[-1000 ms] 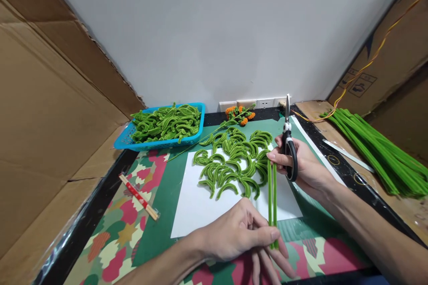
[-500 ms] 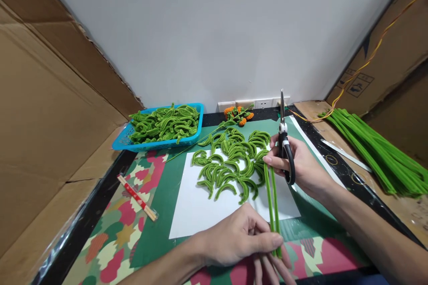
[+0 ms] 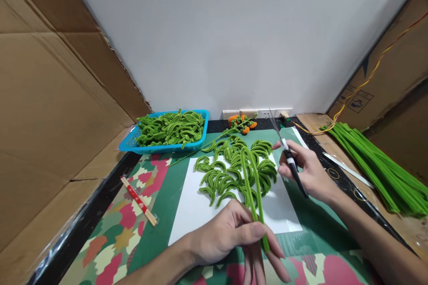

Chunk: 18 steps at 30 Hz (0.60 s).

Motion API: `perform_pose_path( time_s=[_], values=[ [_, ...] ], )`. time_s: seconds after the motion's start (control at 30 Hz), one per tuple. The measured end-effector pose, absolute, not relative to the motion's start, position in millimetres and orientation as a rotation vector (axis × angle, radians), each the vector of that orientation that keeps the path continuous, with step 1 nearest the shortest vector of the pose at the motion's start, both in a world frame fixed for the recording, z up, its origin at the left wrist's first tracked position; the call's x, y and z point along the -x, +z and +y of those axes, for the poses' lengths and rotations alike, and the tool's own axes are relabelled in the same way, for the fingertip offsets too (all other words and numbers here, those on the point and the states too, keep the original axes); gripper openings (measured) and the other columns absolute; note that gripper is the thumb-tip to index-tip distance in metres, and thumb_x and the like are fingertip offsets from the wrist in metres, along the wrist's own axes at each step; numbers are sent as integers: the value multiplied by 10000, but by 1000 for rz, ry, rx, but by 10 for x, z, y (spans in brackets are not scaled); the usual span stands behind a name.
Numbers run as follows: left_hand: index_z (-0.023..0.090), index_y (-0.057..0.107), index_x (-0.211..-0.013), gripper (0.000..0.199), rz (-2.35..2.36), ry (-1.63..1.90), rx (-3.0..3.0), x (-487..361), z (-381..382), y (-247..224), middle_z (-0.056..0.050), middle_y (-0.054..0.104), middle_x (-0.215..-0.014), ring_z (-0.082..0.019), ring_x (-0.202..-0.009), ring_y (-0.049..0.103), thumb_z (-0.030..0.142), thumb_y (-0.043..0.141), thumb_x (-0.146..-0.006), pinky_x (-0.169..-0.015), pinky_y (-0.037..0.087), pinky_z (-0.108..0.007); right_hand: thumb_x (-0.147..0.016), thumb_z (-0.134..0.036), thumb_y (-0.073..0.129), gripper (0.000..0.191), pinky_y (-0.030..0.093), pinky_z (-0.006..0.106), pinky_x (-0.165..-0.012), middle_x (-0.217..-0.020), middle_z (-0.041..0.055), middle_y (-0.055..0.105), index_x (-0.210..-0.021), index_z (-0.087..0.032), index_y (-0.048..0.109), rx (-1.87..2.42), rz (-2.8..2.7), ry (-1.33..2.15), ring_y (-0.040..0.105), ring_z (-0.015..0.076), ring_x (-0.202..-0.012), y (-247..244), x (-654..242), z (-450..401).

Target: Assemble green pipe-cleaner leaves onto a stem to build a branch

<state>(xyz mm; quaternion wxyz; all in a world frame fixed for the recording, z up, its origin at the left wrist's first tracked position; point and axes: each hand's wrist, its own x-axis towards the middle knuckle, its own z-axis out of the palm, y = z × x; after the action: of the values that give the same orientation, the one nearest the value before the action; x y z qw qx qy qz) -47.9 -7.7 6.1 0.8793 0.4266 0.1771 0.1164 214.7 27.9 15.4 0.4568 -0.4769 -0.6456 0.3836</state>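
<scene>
Between the thumb and fingers of my left hand (image 3: 239,238) are the lower ends of a green pipe cleaner (image 3: 257,182) bent into a tall narrow loop. Its rounded top stands over a pile of short curved green pieces (image 3: 227,178) on a white sheet of paper (image 3: 187,213). To the right, my right hand (image 3: 306,171) is closed around black-handled scissors (image 3: 290,160), blades pointing up and away. The scissors are apart from the loop.
A blue basket (image 3: 129,143) full of curved green pieces stands back left. Orange flowers on a green stem (image 3: 245,130) lie by the wall sockets. Wrapped chopsticks (image 3: 138,200) rest at left. Long green pipe cleaners (image 3: 381,169) are bundled at right beside cardboard.
My right hand has let go of the pipe cleaner's upper end and moved right, tilting the scissors. The loop, held only by my left hand, now leans left.
</scene>
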Motion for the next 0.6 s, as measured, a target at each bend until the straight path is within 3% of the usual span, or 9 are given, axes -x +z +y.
perform_pose_path(
  time_s=[0.23, 0.47, 0.6],
  values=[
    [73, 769, -793, 582, 253, 360, -874, 576, -2, 44, -195, 792, -680, -240, -459, 738, 647, 762, -890, -394, 544, -249, -906, -471, 779, 431, 419, 282, -651, -810, -7, 591, -1239, -223, 661, 1299, -1901, 725, 499, 170, -692, 124, -2050, 238],
    [63, 783, -685, 676, 316, 383, -995, 611, -16, -42, -207, 792, -694, -185, -507, 727, 708, 736, -880, -447, 487, -202, -924, -494, 751, 457, 432, 288, -654, -798, -7, 594, -1271, -212, 661, 1295, -1936, 713, 519, 176, -682, 135, -2003, 203],
    [56, 818, -737, 692, 384, 347, -1028, 617, -29, -79, -213, 800, -718, -215, -559, 743, 732, 735, -862, -501, 542, -248, -921, -491, 754, 440, 416, 283, -635, -776, -18, 585, -1256, -221, 661, 1300, -1930, 698, 494, 171, -661, 139, -1992, 197]
  ],
)
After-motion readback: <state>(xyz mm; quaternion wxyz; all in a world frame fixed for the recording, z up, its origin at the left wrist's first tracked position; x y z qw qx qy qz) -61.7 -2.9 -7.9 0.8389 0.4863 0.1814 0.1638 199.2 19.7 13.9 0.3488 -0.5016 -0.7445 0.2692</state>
